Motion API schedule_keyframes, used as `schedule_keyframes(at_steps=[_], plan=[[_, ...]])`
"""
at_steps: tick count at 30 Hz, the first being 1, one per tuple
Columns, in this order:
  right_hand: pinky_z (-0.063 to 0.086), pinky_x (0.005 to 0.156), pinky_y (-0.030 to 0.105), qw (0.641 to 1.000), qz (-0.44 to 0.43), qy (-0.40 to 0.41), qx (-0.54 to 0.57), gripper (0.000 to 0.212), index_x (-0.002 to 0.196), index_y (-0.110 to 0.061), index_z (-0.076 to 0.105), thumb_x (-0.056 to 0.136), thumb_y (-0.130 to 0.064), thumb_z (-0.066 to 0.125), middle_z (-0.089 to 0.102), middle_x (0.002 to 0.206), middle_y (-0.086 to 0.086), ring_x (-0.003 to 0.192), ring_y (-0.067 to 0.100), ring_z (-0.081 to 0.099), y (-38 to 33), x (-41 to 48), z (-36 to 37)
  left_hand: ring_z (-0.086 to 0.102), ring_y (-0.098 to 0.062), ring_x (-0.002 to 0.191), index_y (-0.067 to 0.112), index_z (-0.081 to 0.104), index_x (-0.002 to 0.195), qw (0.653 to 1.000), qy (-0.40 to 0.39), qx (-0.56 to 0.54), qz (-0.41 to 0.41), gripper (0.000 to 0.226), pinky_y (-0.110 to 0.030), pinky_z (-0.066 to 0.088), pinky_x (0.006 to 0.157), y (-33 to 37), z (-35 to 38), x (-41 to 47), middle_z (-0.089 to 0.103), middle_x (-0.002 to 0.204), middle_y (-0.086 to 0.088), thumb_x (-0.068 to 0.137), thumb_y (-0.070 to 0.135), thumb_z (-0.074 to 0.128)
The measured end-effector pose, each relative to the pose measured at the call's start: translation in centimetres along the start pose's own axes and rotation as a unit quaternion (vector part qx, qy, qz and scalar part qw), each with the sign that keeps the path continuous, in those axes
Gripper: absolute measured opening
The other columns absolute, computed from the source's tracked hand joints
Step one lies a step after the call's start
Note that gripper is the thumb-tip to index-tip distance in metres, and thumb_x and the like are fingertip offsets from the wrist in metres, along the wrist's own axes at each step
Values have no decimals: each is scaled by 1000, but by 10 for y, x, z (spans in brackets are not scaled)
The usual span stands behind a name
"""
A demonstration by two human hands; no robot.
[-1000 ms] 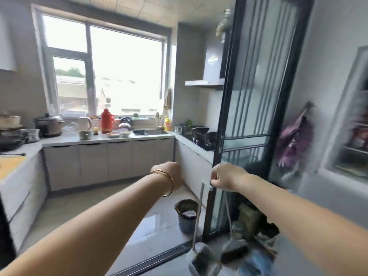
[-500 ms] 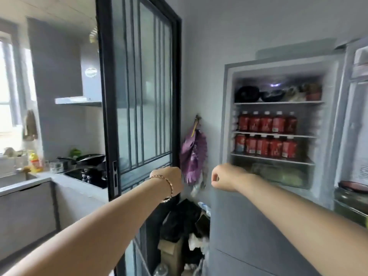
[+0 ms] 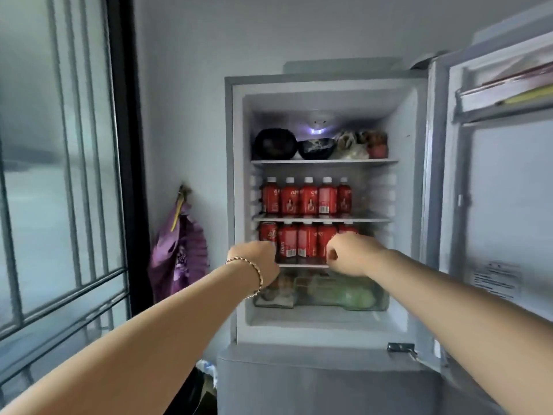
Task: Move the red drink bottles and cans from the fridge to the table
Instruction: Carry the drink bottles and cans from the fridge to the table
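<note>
Left hand (image 3: pixel 254 262): curled into a fist holding nothing, before the fridge's (image 3: pixel 329 82) lower drink shelf, covering part of the leftmost can.
Right hand (image 3: pixel 350 254): likewise a closed, unladen fist, hiding that row's right end.
Fridge door (image 3: pixel 508 205): swung open, right of the fridge.
Purple bag (image 3: pixel 179 253): hanging left of the fridge.
Lower red drinks (image 3: pixel 305 244): upright, side by side.
Upper red bottles (image 3: pixel 308 196): five, one shelf higher, unobstructed.
Dark bowls (image 3: pixel 275 144): top shelf.

1. At your nine o'clock stands a black-framed glass door (image 3: pixel 59 175).
2. At eight o'clock, you see a purple fan (image 3: pixel 179 259) hanging on the wall.
3. Two dark bowls (image 3: pixel 275 144) sit side by side at twelve o'clock.
4. Green bagged produce (image 3: pixel 347 295) lies at five o'clock.
</note>
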State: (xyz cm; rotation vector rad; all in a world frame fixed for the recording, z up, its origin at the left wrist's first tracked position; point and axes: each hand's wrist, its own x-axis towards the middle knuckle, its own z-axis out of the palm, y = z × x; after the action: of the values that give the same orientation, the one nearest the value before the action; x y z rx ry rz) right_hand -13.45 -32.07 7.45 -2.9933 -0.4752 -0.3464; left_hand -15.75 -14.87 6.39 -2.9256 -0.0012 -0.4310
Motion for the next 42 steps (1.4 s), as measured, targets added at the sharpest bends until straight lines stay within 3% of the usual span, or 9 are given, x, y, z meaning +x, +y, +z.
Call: schedule_keyframes(at_steps=[4,10,15,18,23,26,31,36,42], plan=[[53,78,32,1000,11,22,-8,19,93,-17,70,88,-21,53,70,100,-1,92,23,65,49,75,7,63,-27,99,12,60,107,997,29,-67,-7,25,-35,52,80,27,9,88,65,110,-5,94,19,39],[53,82,36,993,49,106,24,19,104,-18,66,91,-20,53,68,106,2,96,24,64,108,193,12,62,-22,91,18,60,104,978,133,-158,7,23,-34,52,80,39,11,217,66,104,0,93,23,40],[49,92,40,984,76,126,102,41,127,-15,52,88,-23,61,51,128,8,111,26,55,135,290,32,52,-24,111,17,48,127,962,172,-213,18,36,-36,46,89,41,29,312,50,125,-4,91,23,45],[45,100,44,975,84,140,149,61,140,-28,36,85,-25,61,36,140,14,123,36,45,143,342,36,41,-25,124,16,37,136,961,179,-206,35,50,-38,42,98,41,38,371,34,140,-7,90,30,50],[30,113,43,984,78,118,107,60,146,-33,25,92,-40,49,13,154,18,137,40,29,153,407,35,33,-30,132,21,28,141,961,214,-171,40,60,-42,34,106,41,47,452,25,147,-10,90,45,46],[33,111,36,983,70,104,130,54,145,-30,29,94,-35,48,17,154,15,137,29,35,161,427,35,34,-30,132,27,28,142,967,192,-168,21,64,-44,36,105,40,45,491,32,146,-10,88,58,41],[47,98,35,984,61,121,113,53,135,-33,37,86,-36,58,18,148,15,115,33,54,171,439,39,53,-25,114,21,54,121,977,141,-150,52,70,-36,44,95,32,37,531,59,124,-5,78,75,41],[48,96,35,988,46,115,97,58,139,-32,33,87,-38,59,13,150,15,120,34,50,175,441,37,51,-18,118,27,53,125,975,89,-140,146,67,-28,40,98,33,19,537,53,131,7,74,70,54],[50,91,37,985,45,129,107,58,139,-31,34,87,-37,59,17,148,13,116,34,51,178,441,41,50,-21,118,29,48,127,986,24,-51,157,53,-39,39,103,45,13,542,51,135,1,86,62,44]])
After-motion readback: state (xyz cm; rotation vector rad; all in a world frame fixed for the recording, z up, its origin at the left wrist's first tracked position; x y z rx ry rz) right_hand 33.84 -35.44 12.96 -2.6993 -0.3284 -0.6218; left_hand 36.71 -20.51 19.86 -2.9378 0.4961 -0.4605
